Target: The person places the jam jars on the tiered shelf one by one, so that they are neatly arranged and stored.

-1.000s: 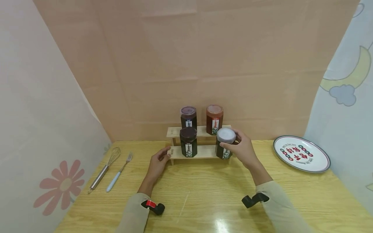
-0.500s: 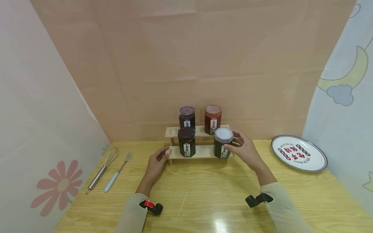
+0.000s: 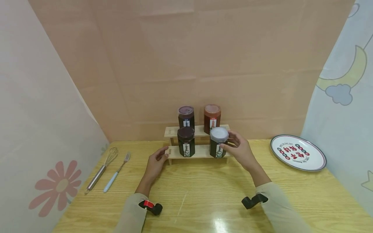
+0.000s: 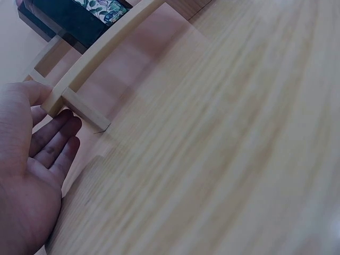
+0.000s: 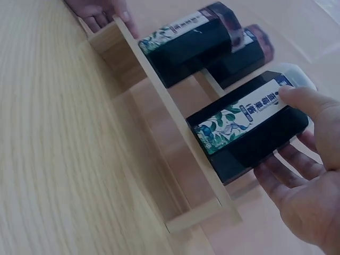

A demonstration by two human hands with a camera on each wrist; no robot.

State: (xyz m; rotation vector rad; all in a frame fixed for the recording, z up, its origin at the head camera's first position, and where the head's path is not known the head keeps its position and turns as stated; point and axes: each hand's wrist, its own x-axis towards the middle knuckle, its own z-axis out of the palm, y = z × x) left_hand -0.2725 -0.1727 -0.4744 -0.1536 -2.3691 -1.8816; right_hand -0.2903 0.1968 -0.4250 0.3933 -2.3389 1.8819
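Observation:
A two-tier wooden rack stands by the back wall. My left hand pinches the left end of its lower shelf, thumb and index finger at the board's end in the left wrist view. At the right side of that shelf, my right hand grips a dark jar with a white lid, thumb on its front label and fingers around the side. In the right wrist view this jar stands upright with its base at the shelf. A dark-lidded jar sits left of it on the same tier.
On the upper tier stand a purple-lidded jar and a reddish jar. A whisk and a blue-handled fork lie at the left of the table. A white oval plate lies at the right, near the side wall.
My right hand has moved the white-lidded jar a little left along the lower shelf, toward the dark-lidded jar. The left hand keeps its place at the rack's end.

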